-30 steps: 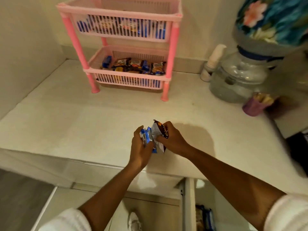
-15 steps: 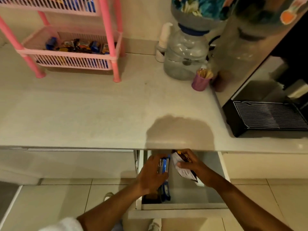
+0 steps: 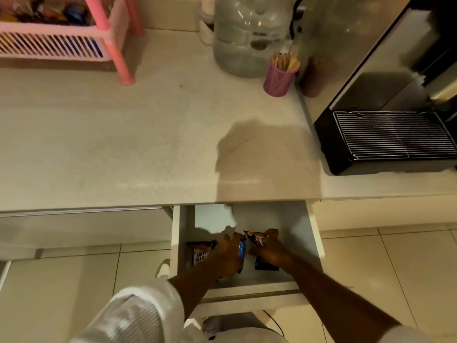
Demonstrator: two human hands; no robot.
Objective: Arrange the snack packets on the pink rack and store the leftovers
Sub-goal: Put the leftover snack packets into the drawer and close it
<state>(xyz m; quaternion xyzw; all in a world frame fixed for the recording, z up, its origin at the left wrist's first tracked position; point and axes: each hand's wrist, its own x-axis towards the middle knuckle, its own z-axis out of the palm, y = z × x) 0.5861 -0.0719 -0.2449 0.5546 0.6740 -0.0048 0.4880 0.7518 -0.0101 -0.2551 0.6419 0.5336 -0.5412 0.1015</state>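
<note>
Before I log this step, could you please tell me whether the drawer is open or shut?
Open: the drawer is pulled out below the counter, both hands inside with packets.

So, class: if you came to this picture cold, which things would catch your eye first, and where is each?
First, the two hands in the open white drawer below the counter: the left hand holds a blue packet, the right hand a dark packet. Next, the pink rack of snacks at the counter's far left. Then the purple cup of wooden sticks beside the clear water jug.
</note>
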